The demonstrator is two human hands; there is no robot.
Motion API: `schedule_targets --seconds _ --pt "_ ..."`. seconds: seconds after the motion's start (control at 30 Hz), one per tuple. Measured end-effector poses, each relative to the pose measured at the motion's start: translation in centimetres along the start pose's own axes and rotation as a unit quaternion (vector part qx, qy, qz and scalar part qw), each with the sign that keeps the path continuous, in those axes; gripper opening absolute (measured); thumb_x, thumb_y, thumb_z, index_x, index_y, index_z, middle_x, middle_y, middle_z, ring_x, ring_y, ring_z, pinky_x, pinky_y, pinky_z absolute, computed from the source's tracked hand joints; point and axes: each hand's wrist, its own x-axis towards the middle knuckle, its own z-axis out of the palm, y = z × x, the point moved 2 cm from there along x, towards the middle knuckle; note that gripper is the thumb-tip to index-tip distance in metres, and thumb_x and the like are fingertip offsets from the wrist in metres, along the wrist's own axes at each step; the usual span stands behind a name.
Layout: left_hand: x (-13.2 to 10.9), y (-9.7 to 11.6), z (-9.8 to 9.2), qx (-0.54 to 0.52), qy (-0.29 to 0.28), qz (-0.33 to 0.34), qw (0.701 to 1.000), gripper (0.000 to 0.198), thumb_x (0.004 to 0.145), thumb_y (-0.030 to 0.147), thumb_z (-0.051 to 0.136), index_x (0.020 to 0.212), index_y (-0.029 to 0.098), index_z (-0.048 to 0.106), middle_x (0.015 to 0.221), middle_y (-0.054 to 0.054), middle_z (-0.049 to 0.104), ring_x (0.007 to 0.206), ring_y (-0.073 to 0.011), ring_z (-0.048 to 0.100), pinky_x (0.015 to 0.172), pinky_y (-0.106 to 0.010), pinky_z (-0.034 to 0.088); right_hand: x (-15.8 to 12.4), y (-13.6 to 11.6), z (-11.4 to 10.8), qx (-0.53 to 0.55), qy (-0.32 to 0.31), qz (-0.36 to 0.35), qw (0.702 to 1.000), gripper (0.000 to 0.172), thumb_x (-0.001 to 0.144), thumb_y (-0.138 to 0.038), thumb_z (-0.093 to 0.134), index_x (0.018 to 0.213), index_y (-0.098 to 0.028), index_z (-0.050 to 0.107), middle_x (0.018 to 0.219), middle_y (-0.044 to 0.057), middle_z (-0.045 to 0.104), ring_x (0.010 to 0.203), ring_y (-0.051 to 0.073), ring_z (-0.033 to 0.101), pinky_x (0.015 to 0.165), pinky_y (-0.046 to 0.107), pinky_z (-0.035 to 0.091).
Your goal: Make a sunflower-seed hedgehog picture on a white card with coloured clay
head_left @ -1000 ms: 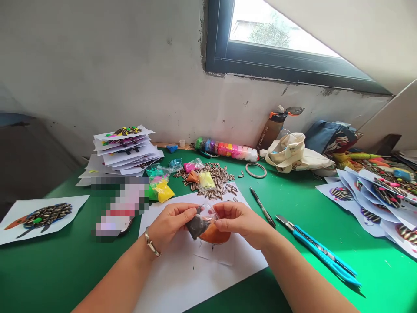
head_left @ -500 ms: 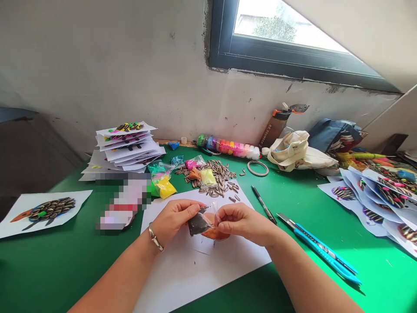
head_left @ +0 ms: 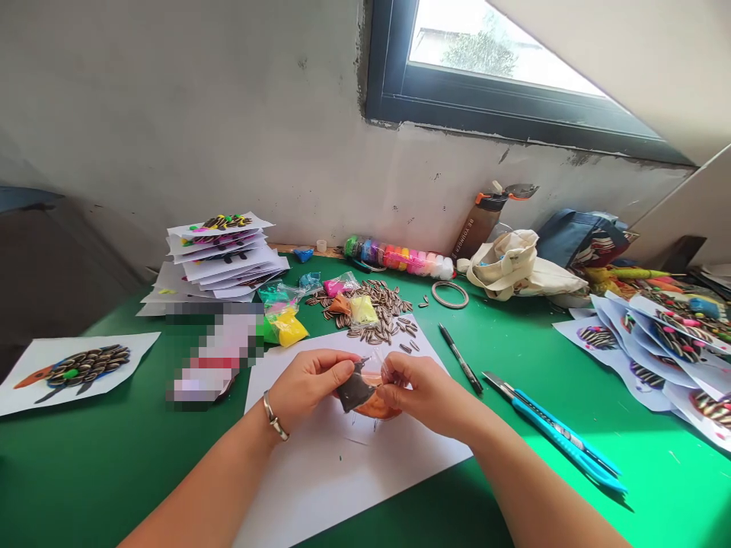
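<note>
Between my two hands is a small clear bag of black modelling clay (head_left: 355, 390). My left hand (head_left: 320, 378) pinches its left side between thumb and fingers. At the bag's clear upper right end, the fingers of my right hand (head_left: 416, 388) are closed on the plastic. Below lies a white sheet of paper (head_left: 320, 487) with an orange-brown clay shape (head_left: 381, 409) on it, partly covered by the bag and my fingers. Thin drawn lines show under that shape. Striped sunflower seeds (head_left: 388, 304) are heaped behind the paper.
Bags of coloured clay, including a yellow one (head_left: 288, 326), lie by the seeds. A pen (head_left: 460, 358) and blue utility knife (head_left: 557, 431) are at right. Stacked seed pictures (head_left: 225, 262) stand at left. A bottle (head_left: 478, 224) and cloth bag (head_left: 508, 266) stand behind.
The black clay bag has shifted slightly right and tilted, and my right hand has drawn in closer to it. Both hands keep hold of the bag.
</note>
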Motion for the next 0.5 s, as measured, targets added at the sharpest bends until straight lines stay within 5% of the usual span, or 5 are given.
schedule_targets --seconds 0.5 --pt "-0.11 0.45 0.11 -0.022 0.022 0.011 0.999 0.040 0.068 0.048 0.070 0.090 0.014 0.072 0.085 -0.008 0.072 0.077 -0.0214 0.064 0.071 -0.032 0.053 -0.22 -0.98 0.69 -0.107 0.089 -0.023 0.990 0.025 0.084 -0.036 0.051 0.068 -0.022 0.039 0.058 -0.005 0.045 0.053 0.011 0.033 0.050 0.023 0.024"
